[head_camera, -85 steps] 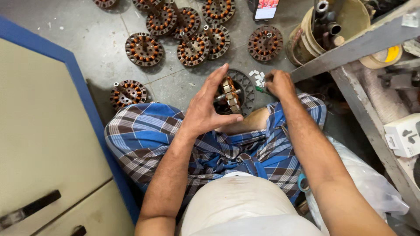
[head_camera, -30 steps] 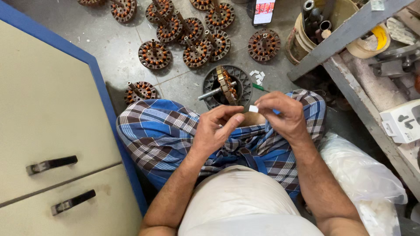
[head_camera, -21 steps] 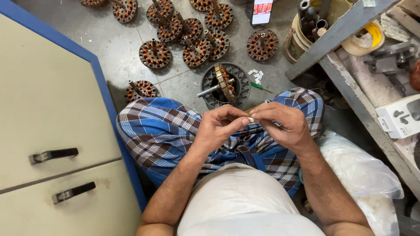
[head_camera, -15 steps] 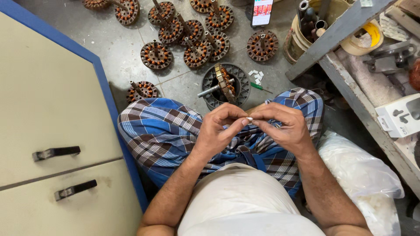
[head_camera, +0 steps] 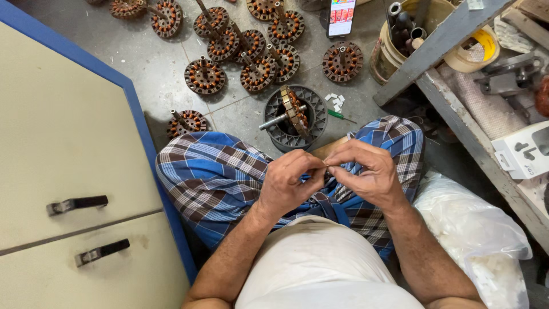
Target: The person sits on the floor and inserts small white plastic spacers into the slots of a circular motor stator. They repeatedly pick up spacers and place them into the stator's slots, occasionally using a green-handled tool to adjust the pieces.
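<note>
right, my left hand (head_camera: 289, 183) and right hand (head_camera: 366, 171) pinch a tiny white slip (head_camera: 326, 166) between closed fingertips over my lap; looks light, flimsy, best gripped by its ends.

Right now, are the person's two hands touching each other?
Touching. The head view shows the left hand and right hand meeting at the fingertips above the lap, no gap between.

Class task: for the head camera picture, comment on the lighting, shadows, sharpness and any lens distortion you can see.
Head view: soft, even light, with only faint shadows beside the wound stators on the floor; left hand and right hand look sharp; wide-angle bending shows in the cabinet edge; what the fingertips pinch is too small to tell.
</note>
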